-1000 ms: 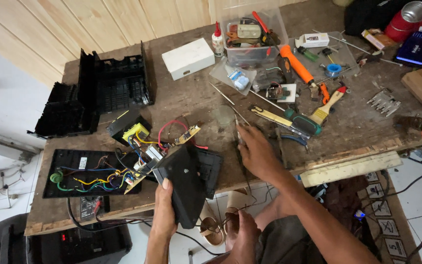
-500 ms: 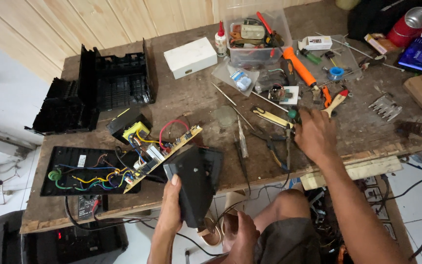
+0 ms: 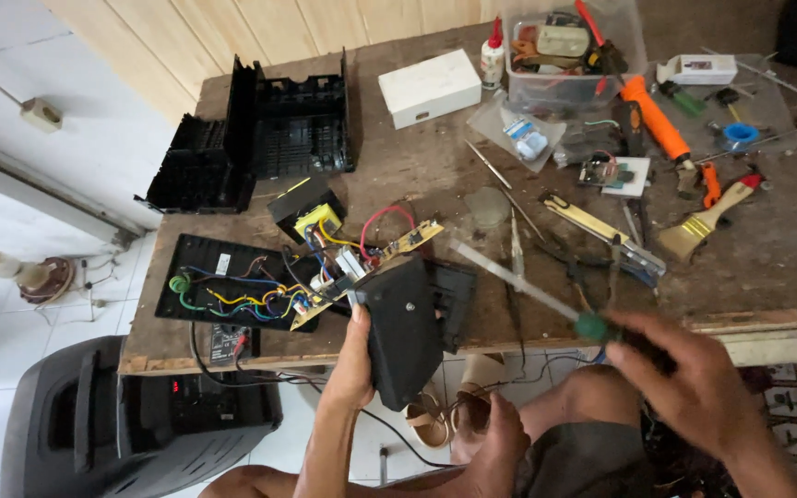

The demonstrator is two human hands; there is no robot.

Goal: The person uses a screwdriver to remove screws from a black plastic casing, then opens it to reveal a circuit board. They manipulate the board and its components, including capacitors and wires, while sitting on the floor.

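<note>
Your left hand [image 3: 350, 369] has its fingers wrapped around the lower edge of the black plastic cover [image 3: 401, 332], holding it tilted up at the front edge of the worktop [image 3: 417, 175]. That cover's your landmark: the circuit board [image 3: 366, 272] with its red, yellow and blue wires sits touching its upper left, and the flat black base panel [image 3: 232, 295] lies further left of it. Your right hand [image 3: 694, 387] is off to the cover's right, fingers closed around the green-handled screwdriver [image 3: 528, 290], whose blurred shaft points up-left toward the cover's top. Behind the cover, well apart, sit the black housing [image 3: 260, 138], a white box [image 3: 429, 88] and a clear tub of tools [image 3: 569, 55]. A paintbrush [image 3: 703, 221] lies far right.
</note>
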